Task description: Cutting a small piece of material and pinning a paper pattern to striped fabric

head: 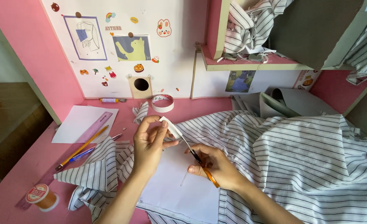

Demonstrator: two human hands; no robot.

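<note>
- Striped white-and-grey fabric (299, 157) lies heaped under and to the right of both hands, spilling across the pink surface (21, 174).
- The left hand (148, 145) is raised above a white paper sheet (179, 186), its thumb and fingers pinching a small white folded strip (169, 125).
- The right hand (216, 166) is clenched around small orange-handled scissors (200, 161); the dark blades point up and left toward the strip and appear to touch its lower edge.
- The white strip sits between the two hands, held at the left fingertips, just above the fabric fold.
- Left of the left hand, a yellow pencil (82, 147) and a blue pen (82, 154) lie side by side, near a pink ruler (94, 127) resting on another white sheet (82, 122).
- Well to the lower left of the hands stands an orange thread spool (40, 197).
- Beyond the left hand, near the back wall, a tape roll (162, 103) lies flat, with a scrap of striped cloth (140, 112) just beside it.
- Farther behind the tape, a small cardboard box with a round hole (141, 86) leans at the wall.
</note>
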